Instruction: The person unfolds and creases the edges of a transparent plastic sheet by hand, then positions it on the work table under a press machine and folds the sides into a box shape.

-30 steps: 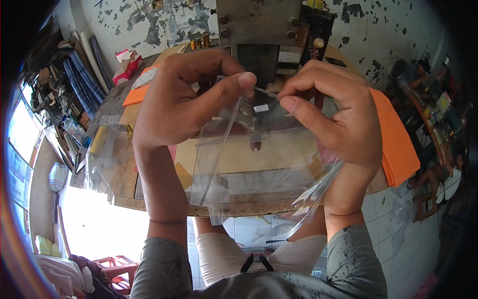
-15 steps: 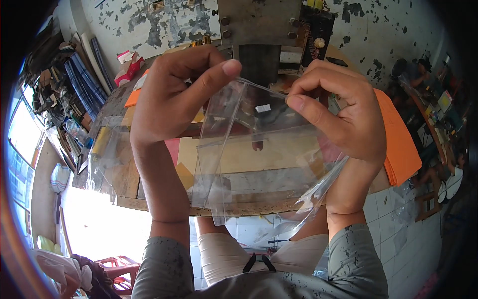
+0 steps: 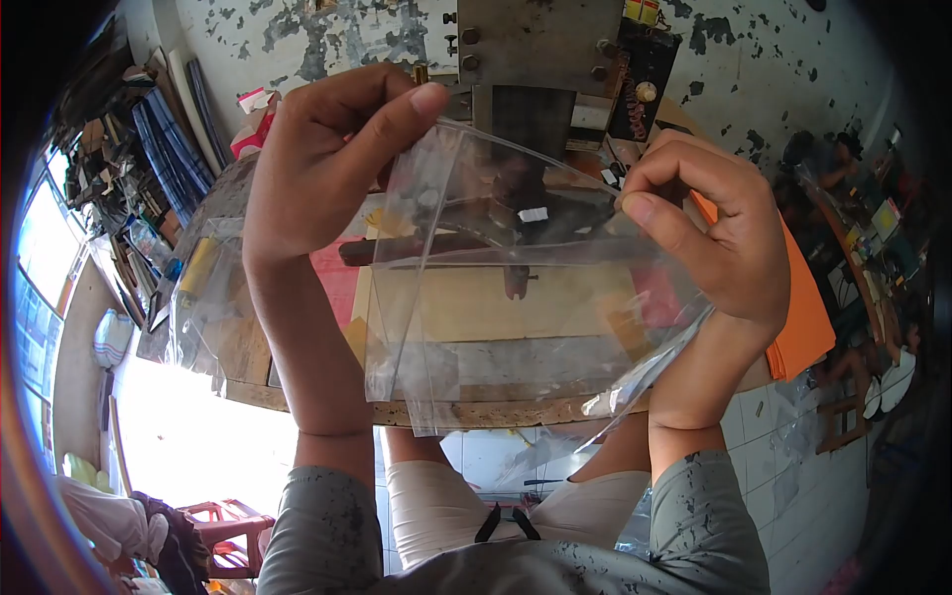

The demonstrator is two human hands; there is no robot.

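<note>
A clear plastic sheet, folded with a seam along its left part, hangs between my two hands over the table's front edge. My left hand pinches its upper left corner between thumb and curled fingers. On the other side, my right hand grips the upper right edge the same way. The top edge runs taut and slants down to the right. Through the plastic I see a cream board and a dark metal part of a machine with a small white label.
A bolted metal machine stands at the back of the wooden table. Orange sheets are stacked at the right. More clear plastic lies at the left, near a red box. Another person sits far right.
My hands have moved farther apart, the left up and leftward, the right to the right and slightly down. The plastic's top edge is stretched wider between them.
</note>
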